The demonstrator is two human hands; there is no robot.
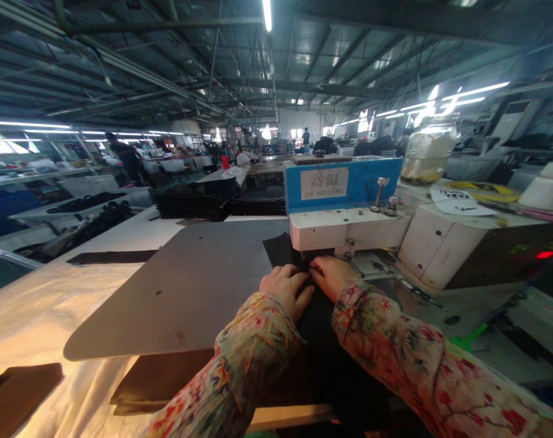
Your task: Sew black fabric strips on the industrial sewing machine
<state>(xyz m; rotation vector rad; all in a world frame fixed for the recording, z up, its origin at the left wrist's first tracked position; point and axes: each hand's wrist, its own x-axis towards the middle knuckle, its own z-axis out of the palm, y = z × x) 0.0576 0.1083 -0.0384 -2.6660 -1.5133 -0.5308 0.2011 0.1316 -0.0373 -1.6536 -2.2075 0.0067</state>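
Observation:
Black fabric (322, 328) runs from the lap side up under the head of a blue and white sewing machine (344, 228). My left hand (287, 288) lies on the fabric's left edge, fingers bent and pressed on the cloth. Just right of it, my right hand (331, 275) pinches the fabric close to the needle area. The fingertips of both hands nearly meet below the machine head, where the needle itself is hard to make out. A corner of the fabric sticks out on a grey metal plate (180, 286) to the left.
Stacked black pieces (194, 199) lie behind the plate. Brown fabric (157, 380) sits under its front edge. A glass jar (429, 152), yellow tape (481, 191) and a white cone (547, 185) stand at the right. A person (126, 159) is at the far left.

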